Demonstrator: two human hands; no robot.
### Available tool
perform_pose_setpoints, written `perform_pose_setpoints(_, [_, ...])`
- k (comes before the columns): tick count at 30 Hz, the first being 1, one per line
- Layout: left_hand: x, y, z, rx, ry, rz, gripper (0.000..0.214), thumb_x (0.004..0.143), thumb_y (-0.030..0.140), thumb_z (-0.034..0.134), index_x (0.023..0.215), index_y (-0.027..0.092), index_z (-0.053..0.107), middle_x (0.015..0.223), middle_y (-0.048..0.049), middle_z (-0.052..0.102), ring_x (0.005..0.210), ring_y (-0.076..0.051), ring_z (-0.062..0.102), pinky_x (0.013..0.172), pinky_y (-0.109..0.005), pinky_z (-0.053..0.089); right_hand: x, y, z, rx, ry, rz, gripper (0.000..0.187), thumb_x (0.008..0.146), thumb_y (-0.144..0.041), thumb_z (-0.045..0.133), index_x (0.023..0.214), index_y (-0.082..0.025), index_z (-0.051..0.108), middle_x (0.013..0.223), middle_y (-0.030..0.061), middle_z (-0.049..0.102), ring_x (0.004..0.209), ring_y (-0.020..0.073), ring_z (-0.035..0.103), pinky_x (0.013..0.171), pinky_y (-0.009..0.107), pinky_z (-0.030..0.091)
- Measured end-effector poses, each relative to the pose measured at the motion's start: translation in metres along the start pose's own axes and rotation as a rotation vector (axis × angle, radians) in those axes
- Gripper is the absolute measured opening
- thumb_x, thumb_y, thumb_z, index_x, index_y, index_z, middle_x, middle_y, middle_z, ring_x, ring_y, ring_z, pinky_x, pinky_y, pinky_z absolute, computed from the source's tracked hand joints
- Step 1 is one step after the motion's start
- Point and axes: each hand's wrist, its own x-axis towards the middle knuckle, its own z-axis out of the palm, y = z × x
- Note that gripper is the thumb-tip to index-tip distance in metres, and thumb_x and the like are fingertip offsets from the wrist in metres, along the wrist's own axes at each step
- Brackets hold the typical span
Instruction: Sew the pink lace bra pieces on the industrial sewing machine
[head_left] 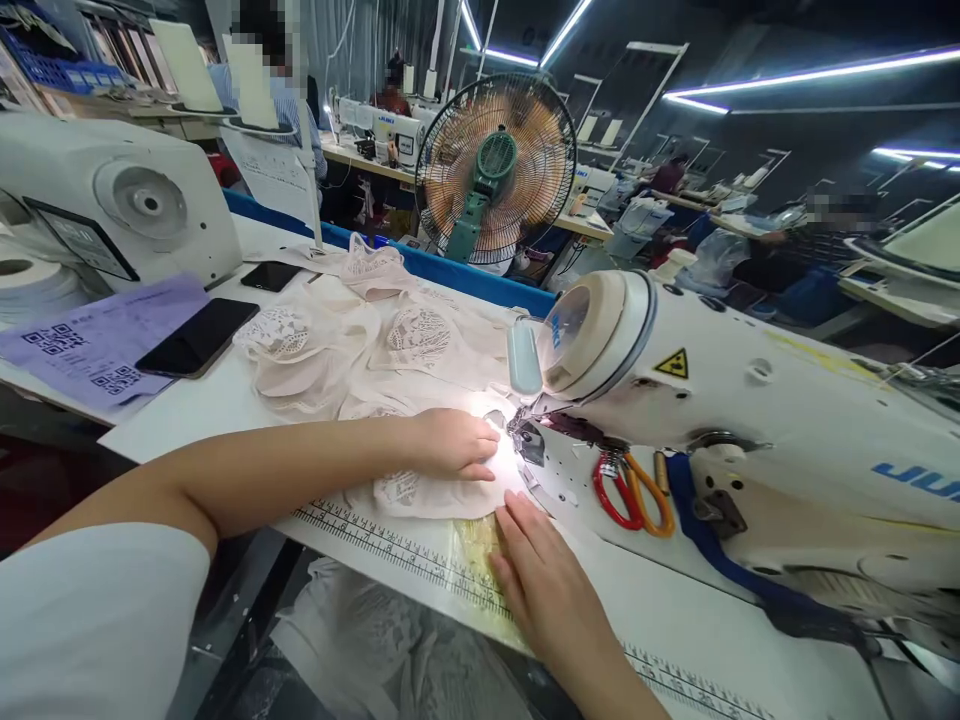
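My left hand (450,443) lies on a piece of beige lace fabric (420,492), fingers curled and pressed down on it close to the needle area (525,440) of a white sewing machine (750,420). My right hand (544,580) rests flat with fingers stretched out on the table (225,395), its fingertips at the fabric's near edge just in front of the needle. A pile of similar lace pieces (360,340) lies behind my left hand. A bright lamp lights the spot under the needle.
Red and orange scissors (630,495) lie on the machine bed. Two dark phones (199,337) and a purple sheet with QR codes (90,345) sit at the left. A fan (495,165) stands behind the table. Other people work at machines further back.
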Motion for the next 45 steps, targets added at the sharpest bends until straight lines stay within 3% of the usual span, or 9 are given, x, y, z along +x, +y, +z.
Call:
perform_pose_setpoints(4, [0.001,0.003,-0.005,0.027,-0.042,0.005,0.031,0.089,0.042,0.047,0.085,0.014,0.06,0.094,-0.0077,0.062,0.082,-0.019,0.056,0.063,-0.028,0.038,-0.001,-0.002,-0.002,0.0,0.037,-0.037,0.035,0.091,-0.028,0.04,0.122,-0.014,0.049,0.126,0.0157,0.055,0.117,0.0282,0.052,0.093,0.045,0.048])
perform_pose_setpoints(10, [0.001,0.007,-0.009,0.049,-0.079,0.004,0.036,0.086,0.05,0.049,0.088,0.016,0.061,0.097,-0.0075,0.062,0.079,-0.019,0.055,0.061,-0.03,0.038,0.005,-0.004,-0.01,-0.003,-0.015,-0.075,0.036,0.09,-0.031,0.043,0.121,-0.015,0.048,0.121,0.0138,0.058,0.113,0.027,0.054,0.095,0.047,0.045])
perform_pose_setpoints(17, [0.015,-0.001,-0.001,0.091,-0.069,-0.034,0.04,0.086,0.049,0.048,0.1,0.014,0.06,0.109,-0.0129,0.059,0.094,-0.024,0.055,0.068,-0.031,0.041,0.009,0.003,-0.006,-0.057,0.02,-0.035,0.037,0.091,-0.033,0.04,0.121,-0.014,0.046,0.122,0.0159,0.057,0.116,0.0272,0.052,0.094,0.045,0.045])
perform_pose_setpoints(22, [0.015,-0.001,-0.002,0.107,-0.082,-0.061,0.046,0.086,0.054,0.044,0.097,0.012,0.059,0.1,-0.0135,0.058,0.079,-0.023,0.055,0.061,-0.032,0.041,0.009,0.004,-0.007,-0.063,0.049,-0.039,0.036,0.091,-0.035,0.04,0.119,-0.013,0.049,0.123,0.0148,0.056,0.117,0.0263,0.05,0.091,0.041,0.047])
perform_pose_setpoints(27, [0.013,-0.001,-0.002,0.104,-0.092,-0.047,0.044,0.086,0.052,0.046,0.099,0.012,0.059,0.097,-0.0133,0.059,0.081,-0.023,0.055,0.068,-0.034,0.042,0.009,0.004,-0.007,-0.08,0.067,-0.058,0.035,0.092,-0.032,0.04,0.117,-0.011,0.051,0.123,0.0151,0.057,0.115,0.0268,0.052,0.09,0.043,0.048])
perform_pose_setpoints(45, [0.018,-0.011,-0.005,0.124,-0.09,-0.008,0.041,0.086,0.049,0.049,0.102,0.013,0.059,0.1,-0.0111,0.059,0.084,-0.023,0.056,0.064,-0.032,0.042,0.015,0.004,-0.01,-0.096,0.039,-0.043,0.036,0.091,-0.033,0.04,0.115,-0.009,0.052,0.124,0.0165,0.056,0.117,0.0264,0.052,0.09,0.043,0.051])
